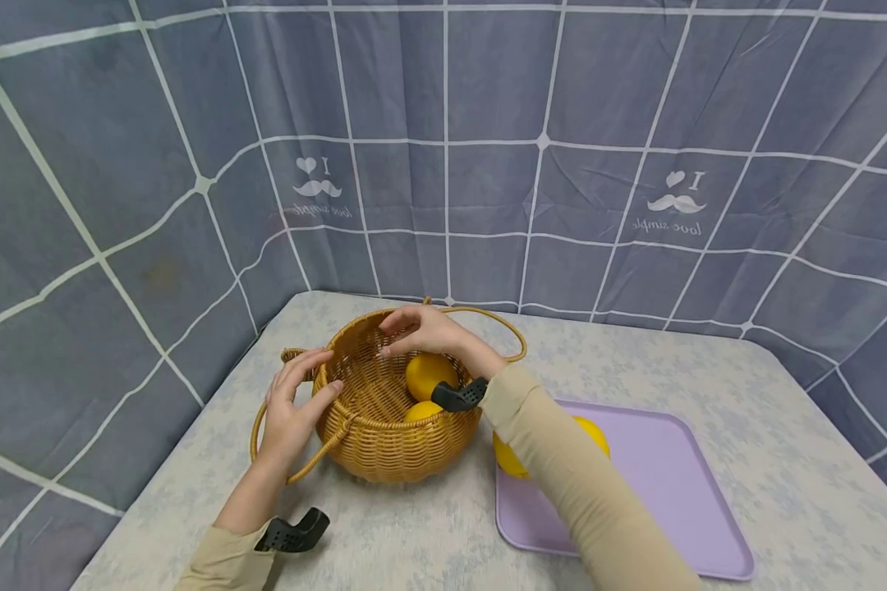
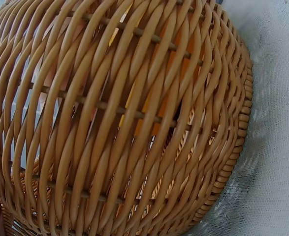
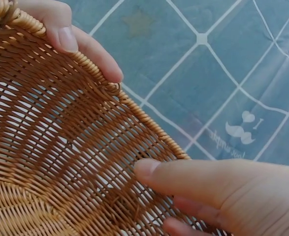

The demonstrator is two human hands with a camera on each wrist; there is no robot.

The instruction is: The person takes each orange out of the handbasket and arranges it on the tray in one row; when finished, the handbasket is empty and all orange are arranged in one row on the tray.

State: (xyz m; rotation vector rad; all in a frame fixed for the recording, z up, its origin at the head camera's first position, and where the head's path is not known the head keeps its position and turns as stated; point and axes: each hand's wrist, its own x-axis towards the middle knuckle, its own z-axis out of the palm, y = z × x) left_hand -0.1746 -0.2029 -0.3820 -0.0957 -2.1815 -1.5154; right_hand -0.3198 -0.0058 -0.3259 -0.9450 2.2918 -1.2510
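Observation:
A round wicker basket [image 1: 395,453] with looped handles stands left of the table's middle. My left hand [image 1: 292,414] holds its left rim; in the right wrist view the thumb lies over the inner side and a finger runs along the rim. My right hand [image 1: 441,338] is over the basket's inside, fingers loosely bent, thumb apart from them, nothing between them. Two round yellow fruits, one farther back [image 1: 430,374] and one nearer [image 1: 421,411], lie in the basket's right part. The left wrist view is filled by the basket's woven wall [image 2: 119,123].
On the right is a lilac tray [image 1: 658,484]. Yellow fruit [image 1: 591,435] shows on both sides of my right sleeve there; whether one or two, I cannot tell. A grey checked curtain [image 1: 488,189] stands behind the pale patterned table [image 1: 399,533].

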